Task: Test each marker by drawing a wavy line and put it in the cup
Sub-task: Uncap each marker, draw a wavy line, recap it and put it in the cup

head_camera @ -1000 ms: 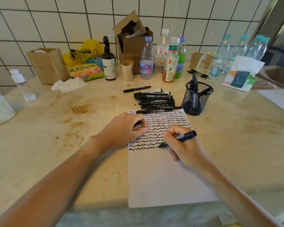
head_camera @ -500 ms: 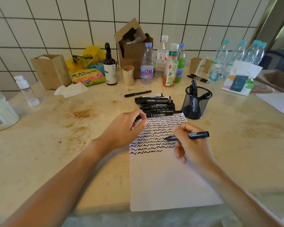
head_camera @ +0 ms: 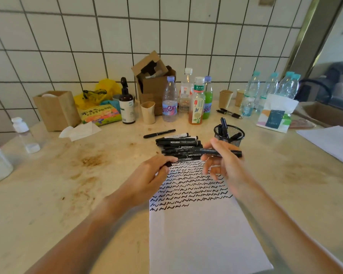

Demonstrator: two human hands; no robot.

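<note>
**Black marker lifted over the paper**

Black mesh cup (head_camera: 229, 136) stands at the far right of the paper (head_camera: 202, 234) and holds a few dark markers upright or leaning. Just left of it lies a pile of black markers (head_camera: 178, 147). The right hand (head_camera: 224, 165) pinches one marker (head_camera: 220, 152) level above the paper's far end. The left hand (head_camera: 151, 175) curls round a small black cap (head_camera: 168, 164) at the paper's left edge. Wavy lines cover the paper's far half.
</note>
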